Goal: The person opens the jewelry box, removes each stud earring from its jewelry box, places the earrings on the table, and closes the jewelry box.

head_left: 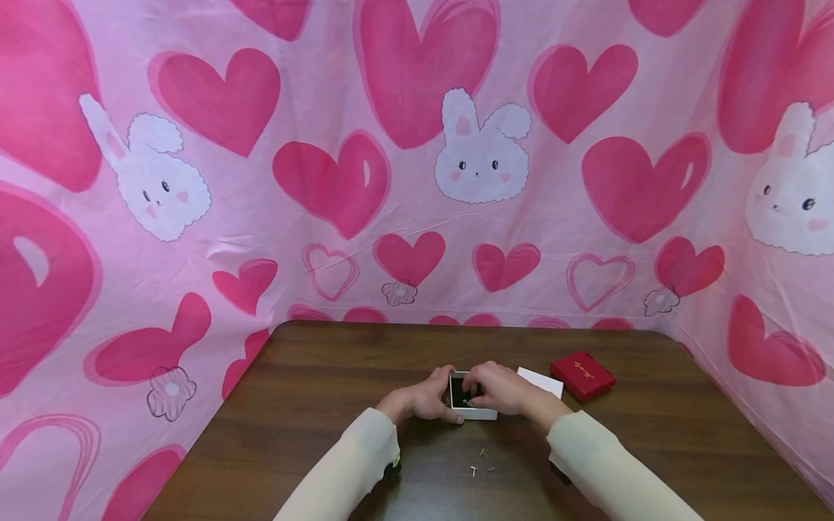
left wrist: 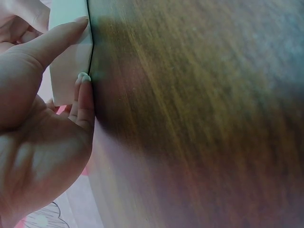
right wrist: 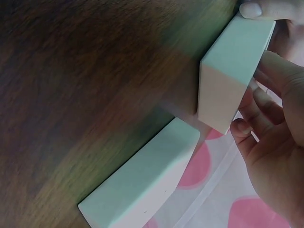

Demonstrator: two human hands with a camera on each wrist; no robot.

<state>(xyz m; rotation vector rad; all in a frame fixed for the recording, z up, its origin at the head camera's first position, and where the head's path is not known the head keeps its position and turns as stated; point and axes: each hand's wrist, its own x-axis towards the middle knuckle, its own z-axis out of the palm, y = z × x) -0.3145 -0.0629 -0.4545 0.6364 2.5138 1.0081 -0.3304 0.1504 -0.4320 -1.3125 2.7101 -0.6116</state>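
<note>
A small white box [head_left: 478, 414] with a black lining [head_left: 459, 386] sits on the table. My left hand [head_left: 430, 394] grips its left side, thumb [left wrist: 66, 38] along the near wall and fingers at the far end. Over the open top is my right hand [head_left: 500, 387], its bent fingers reaching down onto the black lining; I cannot tell whether they pinch anything. A tiny silver star-shaped piece [head_left: 465, 401] shows on the lining beside them. In the right wrist view, the right fingers [right wrist: 275, 71] cross the rim of the box [right wrist: 228, 71].
Right of the box lies a white lid-like piece [head_left: 544, 380], partly behind the right wrist. Beyond it sits a red box [head_left: 582, 376] with gold lettering. Several small metal pieces [head_left: 473, 472] lie on the brown table [head_left: 339, 362] nearer me. A pink heart-and-rabbit curtain [head_left: 417, 217] surrounds the table.
</note>
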